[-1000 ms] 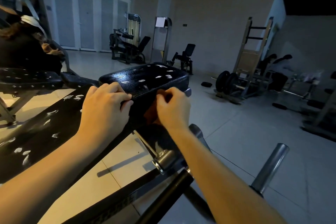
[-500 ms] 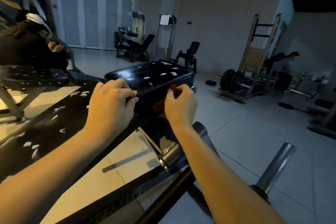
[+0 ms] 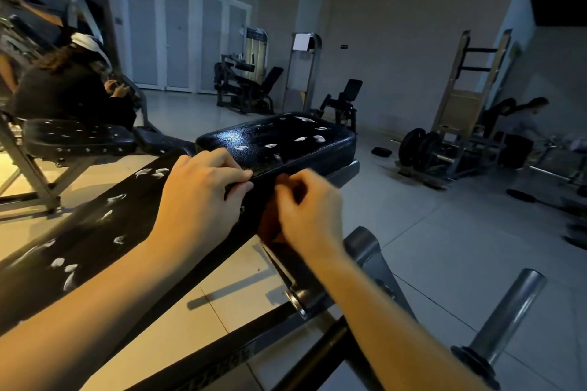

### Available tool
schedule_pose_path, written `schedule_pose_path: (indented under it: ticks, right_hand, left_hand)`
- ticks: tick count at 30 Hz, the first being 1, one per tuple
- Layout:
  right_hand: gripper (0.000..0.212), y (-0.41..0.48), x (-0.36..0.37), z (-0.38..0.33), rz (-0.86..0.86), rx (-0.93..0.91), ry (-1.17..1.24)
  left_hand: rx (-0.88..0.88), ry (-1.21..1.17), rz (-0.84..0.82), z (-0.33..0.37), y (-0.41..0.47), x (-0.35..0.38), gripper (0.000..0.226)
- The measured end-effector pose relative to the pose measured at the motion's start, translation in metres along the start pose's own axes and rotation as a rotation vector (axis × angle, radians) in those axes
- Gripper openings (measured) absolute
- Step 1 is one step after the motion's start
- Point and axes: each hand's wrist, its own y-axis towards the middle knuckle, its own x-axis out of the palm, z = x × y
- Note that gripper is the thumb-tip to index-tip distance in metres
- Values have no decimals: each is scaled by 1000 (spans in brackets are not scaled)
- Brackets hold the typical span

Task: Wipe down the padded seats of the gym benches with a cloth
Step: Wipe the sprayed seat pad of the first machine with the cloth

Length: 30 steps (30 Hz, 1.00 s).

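Note:
The black padded seat [image 3: 279, 140] of the bench in front of me carries white smears, and so does the long back pad [image 3: 95, 232] running toward the lower left. My left hand [image 3: 197, 197] sits where the two pads meet, its fingers curled over the seat's near edge. My right hand [image 3: 308, 213] grips a dark orange cloth [image 3: 268, 225] and holds it against the seat's near side face. Most of the cloth is hidden under that hand.
A second smeared bench [image 3: 76, 136] stands at the left with a person [image 3: 70, 95] seated behind it. A steel peg [image 3: 508, 311] juts up at lower right. Weight plates [image 3: 419, 146], a rack and two people [image 3: 521, 124] are at the right; machines [image 3: 244, 86] line the back wall.
My right hand has slid slightly along the seat's side with the cloth. My left hand stays on the seat's edge. My head has shifted a little.

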Motion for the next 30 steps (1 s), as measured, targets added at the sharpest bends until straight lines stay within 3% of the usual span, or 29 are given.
schedule_pose_path:
  ticks: [4,6,10,15,18,23,25,27,30]
  right_hand:
    - [13,69,-49,42,315,417,-40]
    - [11,63,-40,37,311,389,-17]
    - [4,27,-14,17,69,131,40]
    - [19,85,-69,56,347,407,7]
    - [22,108,-88,62,499,458,58]
    - [7,111,-66,40,578,489,218]
    - [10,91,-54,33,623,452,294]
    - [10,68,-47,29,577,362,341]
    - [4,42,-42,21,242,276,466]
  left_hand:
    - [-4,6,-7,1,1,1,15]
    - [-8,-4,-7,2,1,2,15]
    - [-8,4,-4,1,-1,2,18]
    - [2,20,-4,2,1,-1,15]
    - [0,20,0,4,0,-1,14]
    - [4,17,3,3,2,0,13]
    - [3,11,5,3,1,1,12]
    - [1,8,10,5,0,2,12]
    - [-4,22,10,5,1,1,13]
